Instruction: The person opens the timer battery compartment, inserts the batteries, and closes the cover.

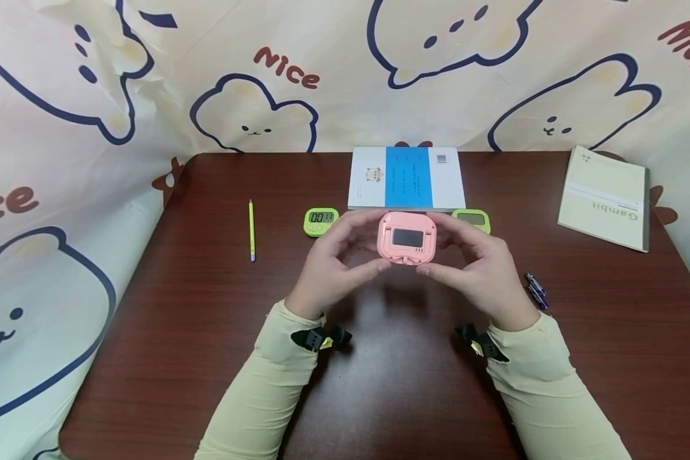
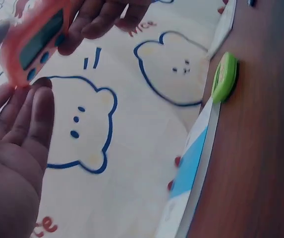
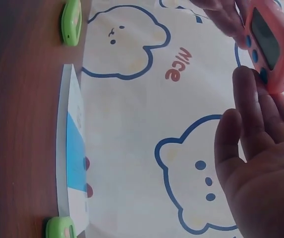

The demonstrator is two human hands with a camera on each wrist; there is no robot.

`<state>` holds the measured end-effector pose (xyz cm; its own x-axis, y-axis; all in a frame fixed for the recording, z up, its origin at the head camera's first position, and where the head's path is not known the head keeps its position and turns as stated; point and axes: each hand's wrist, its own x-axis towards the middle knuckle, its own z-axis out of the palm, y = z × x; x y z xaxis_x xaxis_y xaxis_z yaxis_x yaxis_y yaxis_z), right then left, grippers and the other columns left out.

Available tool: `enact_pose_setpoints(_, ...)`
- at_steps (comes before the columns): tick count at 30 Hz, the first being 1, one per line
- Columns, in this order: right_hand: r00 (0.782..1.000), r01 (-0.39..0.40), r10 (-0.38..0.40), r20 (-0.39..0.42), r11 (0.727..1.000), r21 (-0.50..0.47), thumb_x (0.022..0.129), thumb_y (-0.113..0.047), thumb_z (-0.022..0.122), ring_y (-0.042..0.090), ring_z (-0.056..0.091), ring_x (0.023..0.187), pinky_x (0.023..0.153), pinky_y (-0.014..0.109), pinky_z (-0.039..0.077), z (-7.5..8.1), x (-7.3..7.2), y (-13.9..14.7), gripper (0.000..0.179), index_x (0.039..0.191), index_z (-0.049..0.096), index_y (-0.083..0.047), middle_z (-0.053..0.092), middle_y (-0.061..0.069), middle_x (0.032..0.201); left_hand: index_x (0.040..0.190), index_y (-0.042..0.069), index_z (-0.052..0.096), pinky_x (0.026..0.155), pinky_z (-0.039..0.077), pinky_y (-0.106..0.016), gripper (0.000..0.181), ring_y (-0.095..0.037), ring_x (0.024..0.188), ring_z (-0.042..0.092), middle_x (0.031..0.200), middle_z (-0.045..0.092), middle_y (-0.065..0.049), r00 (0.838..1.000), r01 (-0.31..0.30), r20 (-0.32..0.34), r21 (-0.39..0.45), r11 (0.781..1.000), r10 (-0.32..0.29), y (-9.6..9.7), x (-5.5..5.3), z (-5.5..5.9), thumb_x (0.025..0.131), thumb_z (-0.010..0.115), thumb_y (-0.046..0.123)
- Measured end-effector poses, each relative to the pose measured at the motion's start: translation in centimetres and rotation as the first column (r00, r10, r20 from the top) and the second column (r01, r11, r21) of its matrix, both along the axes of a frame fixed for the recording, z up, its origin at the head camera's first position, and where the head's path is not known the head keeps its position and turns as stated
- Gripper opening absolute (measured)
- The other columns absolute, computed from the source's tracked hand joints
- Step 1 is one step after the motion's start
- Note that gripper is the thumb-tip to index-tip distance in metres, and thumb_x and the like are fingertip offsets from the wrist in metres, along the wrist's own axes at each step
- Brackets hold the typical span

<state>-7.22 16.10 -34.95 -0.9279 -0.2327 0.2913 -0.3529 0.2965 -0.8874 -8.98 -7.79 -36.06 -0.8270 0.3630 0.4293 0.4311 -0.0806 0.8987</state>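
Note:
A pink digital timer (image 1: 407, 237) is held up over the table between both hands, its back with a dark rectangle facing the head camera. My left hand (image 1: 345, 259) pinches its left side between thumb and fingers; my right hand (image 1: 480, 271) does the same on the right side. The wrist views show the timer's (image 2: 37, 44) other face, with a grey display and three blue buttons. Beyond the left hand lies a green timer (image 1: 321, 222) with digits showing. Another green timer (image 1: 476, 220), its display blank, is partly hidden behind the right fingers.
Behind the hands, a white and blue book (image 1: 408, 179) lies at the table's back edge. A yellow-green pencil (image 1: 252, 233) is at left. At right are dark blue pens (image 1: 536, 291) and a pale notebook (image 1: 604, 198). Printed cloth (image 1: 345, 115) hangs around the table.

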Motion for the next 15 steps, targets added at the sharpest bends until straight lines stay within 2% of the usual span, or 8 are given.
enact_pose_setpoints(3, 1.0, -0.008, 0.008, 0.01, 1.0, 0.004, 0.076, -0.001, 0.086, 0.017, 0.061, 0.096, 0.081, 0.023, 0.052, -0.3, 0.0, -0.1, 0.069, 0.139, 0.061, -0.018, 0.069, 0.001, 0.109, 0.14, 0.002, 0.052, 0.079, 0.059, -0.034, 0.052, -0.027, 0.098, 0.065, 0.13, 0.057, -0.011, 0.996, -0.024, 0.093, 0.098, 0.995, 0.015, 1.1, 0.4, -0.5, 0.09, 0.067, -0.007)
enact_pose_setpoints(6, 0.999, -0.018, 0.017, 0.032, 1.0, 0.021, 0.077, -0.004, 0.087, 0.017, 0.061, 0.096, 0.081, 0.023, 0.051, -0.6, -0.1, -0.3, 0.068, 0.139, 0.061, -0.017, 0.07, 0.0, 0.11, 0.141, 0.002, 0.05, 0.062, 0.056, -0.03, 0.044, -0.024, 0.075, 0.061, 0.118, 0.058, -0.013, 0.985, -0.085, 0.16, 0.111, 0.99, 0.067, 2.2, 0.9, -1.0, 0.098, 0.059, 0.0)
enact_pose_setpoints(8, 0.999, -0.024, 0.023, 0.042, 0.999, 0.031, 0.079, -0.005, 0.086, 0.016, 0.062, 0.096, 0.081, 0.022, 0.051, -0.9, -0.2, -0.4, 0.068, 0.14, 0.06, -0.016, 0.07, 0.0, 0.111, 0.143, 0.004, 0.049, 0.054, 0.053, -0.031, 0.041, -0.023, 0.064, 0.055, 0.114, 0.059, -0.013, 0.981, -0.115, 0.167, 0.089, 0.989, 0.099, 2.7, 1.0, -1.2, 0.102, 0.054, 0.004)
enact_pose_setpoints(10, 0.998, -0.032, 0.031, 0.052, 0.999, 0.027, 0.08, -0.005, 0.085, 0.016, 0.062, 0.096, 0.081, 0.023, 0.052, -1.1, -0.3, -0.5, 0.069, 0.142, 0.058, -0.016, 0.07, 0.001, 0.11, 0.144, 0.005, 0.046, 0.047, 0.049, -0.033, 0.039, -0.021, 0.058, 0.053, 0.119, 0.06, -0.012, 0.981, -0.129, 0.158, 0.081, 0.988, 0.115, 2.9, 1.2, -1.4, 0.105, 0.049, 0.008)
enact_pose_setpoints(14, 0.996, -0.063, 0.063, 0.065, 0.998, 0.003, 0.082, -0.003, 0.083, 0.018, 0.062, 0.094, 0.079, 0.024, 0.053, -1.4, -0.5, -0.8, 0.071, 0.145, 0.054, -0.019, 0.068, 0.002, 0.104, 0.147, 0.007, 0.039, 0.041, 0.047, -0.034, 0.039, -0.02, 0.056, 0.059, 0.114, 0.062, -0.014, 0.983, -0.11, 0.154, 0.097, 0.989, 0.094, 3.2, 1.4, -1.7, 0.109, 0.042, 0.013)
enact_pose_setpoints(15, 0.995, -0.074, 0.075, 0.066, 0.997, -0.012, 0.083, -0.002, 0.082, 0.018, 0.062, 0.091, 0.077, 0.025, 0.053, -1.5, -0.6, -0.9, 0.071, 0.146, 0.053, -0.018, 0.067, 0.003, 0.103, 0.146, 0.007, 0.038, 0.041, 0.047, -0.034, 0.038, -0.02, 0.056, 0.06, 0.109, 0.061, -0.015, 0.983, -0.102, 0.161, 0.104, 0.989, 0.084, 3.2, 1.4, -1.7, 0.109, 0.041, 0.015)
